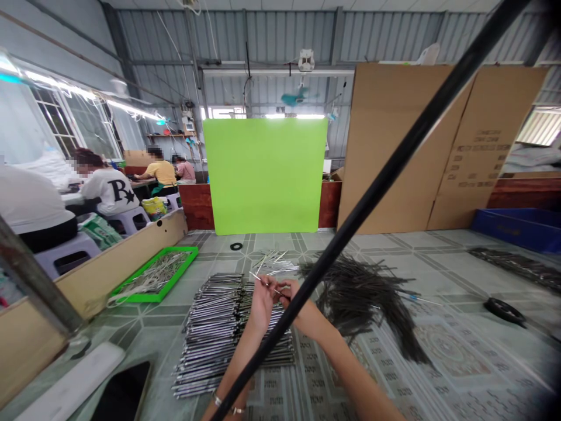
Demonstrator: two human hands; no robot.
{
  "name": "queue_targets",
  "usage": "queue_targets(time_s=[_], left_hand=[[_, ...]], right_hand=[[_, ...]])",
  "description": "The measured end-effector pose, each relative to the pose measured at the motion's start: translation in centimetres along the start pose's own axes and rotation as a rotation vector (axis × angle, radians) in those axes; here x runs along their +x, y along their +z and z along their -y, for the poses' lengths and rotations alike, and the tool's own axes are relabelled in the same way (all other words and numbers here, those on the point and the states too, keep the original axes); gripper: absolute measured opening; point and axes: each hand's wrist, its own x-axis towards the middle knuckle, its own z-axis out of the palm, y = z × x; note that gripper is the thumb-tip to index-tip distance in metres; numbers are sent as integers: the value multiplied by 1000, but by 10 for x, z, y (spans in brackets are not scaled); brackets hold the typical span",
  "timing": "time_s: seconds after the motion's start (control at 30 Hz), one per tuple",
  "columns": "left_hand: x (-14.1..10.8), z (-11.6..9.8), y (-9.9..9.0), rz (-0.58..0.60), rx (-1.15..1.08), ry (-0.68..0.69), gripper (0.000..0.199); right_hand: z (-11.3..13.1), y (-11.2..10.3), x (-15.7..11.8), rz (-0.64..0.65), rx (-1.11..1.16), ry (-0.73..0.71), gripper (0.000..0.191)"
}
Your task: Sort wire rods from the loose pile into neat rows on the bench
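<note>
My left hand (263, 304) and my right hand (287, 292) meet above a wide stack of thin silver-and-black metal rods (228, 333) laid side by side. Between their fingers is a short thin metal rod (265, 283), pinched by both hands. Just beyond them lies a small bunch of bright metal rods (274, 263). To the right spreads a loose heap of dark thin rods (359, 298). Part of my right forearm is hidden behind a black pole (377, 181) crossing the view.
A green tray of rods (153, 273) sits on the patterned floor by a low wooden board (123, 263). A phone (123, 392) lies at bottom left. Seated co-workers are at left, cardboard sheets (394, 146) stand at right, and a blue crate (512, 228) is beyond.
</note>
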Motion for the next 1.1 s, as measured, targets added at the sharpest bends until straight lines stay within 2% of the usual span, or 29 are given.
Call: queue_targets(time_s=[0.07, 0.13, 0.27, 0.37, 0.53, 0.63, 0.73, 0.83, 0.93, 1.1], left_hand=[[0, 5, -5, 49, 200, 8, 49], [0, 9, -9, 88, 346, 17, 61], [3, 8, -13, 122, 431, 37, 79], [8, 1, -16, 49, 435, 88, 80], [16, -16, -26, -152, 372, 239, 71], [20, -27, -31, -255, 270, 326, 64], [25, -33, -38, -341, 174, 391, 57], [29, -33, -46, -381, 152, 409, 55], [33, -28, -55, -420, 193, 422, 56], [39, -18, -63, -481, 278, 343, 58]], right_hand=[[0, -1, 1, 29, 76, -3, 36], [-1, -2, 2, 2, 122, 7, 36], [-3, -1, 4, -97, 153, 25, 28], [-6, -1, 4, -125, 165, 33, 25], [-13, 2, 4, -103, 162, 48, 29], [-11, 15, 5, -83, 92, 33, 34], [-2, 39, 9, 0, -25, -48, 37], [9, 63, 14, 96, -140, -149, 47], [13, 77, 14, 150, -232, -225, 55], [16, 67, 3, 157, -285, -214, 55]])
